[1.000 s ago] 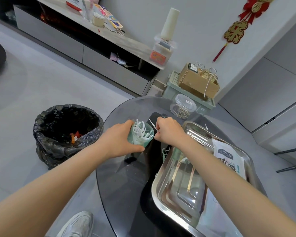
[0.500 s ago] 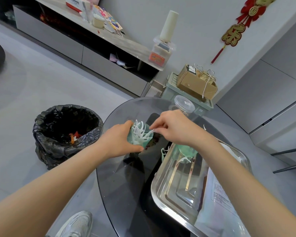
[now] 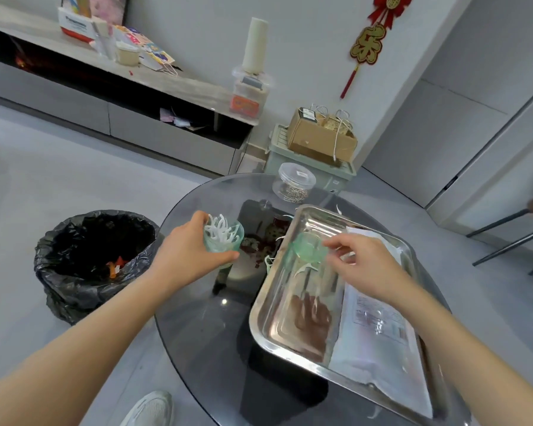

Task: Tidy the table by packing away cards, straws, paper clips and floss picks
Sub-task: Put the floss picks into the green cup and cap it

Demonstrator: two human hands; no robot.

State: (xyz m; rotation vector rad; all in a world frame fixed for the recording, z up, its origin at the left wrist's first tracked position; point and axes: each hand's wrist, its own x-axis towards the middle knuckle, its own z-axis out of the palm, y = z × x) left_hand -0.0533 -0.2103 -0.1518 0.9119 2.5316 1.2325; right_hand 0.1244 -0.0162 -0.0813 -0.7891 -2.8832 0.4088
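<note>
We cannot see the right hand well, because it is blurry. Its fingers are a little apart and bent over the far end of the metal tray, very close to a round green lid. We cannot tell if they touch the lid or hold it. The lid is blurry too. The right arm hides part of a flat packet by the right side of the tray, and its print is too small to read. Dark shapes under the glass table are hard to make out. A shoe is cut off at the bottom. The left hand is wrapped round a green cup near the left edge of the table, and we cannot tell if the cup sits on the glass. White floss picks stick up out of the cup. One loose floss pick lies in the tray near the lid, and another pick lies on the table against the tray's left rim. A clear jar of paper clips stands by the far edge. A black bin sits on the floor, left of the table.
</note>
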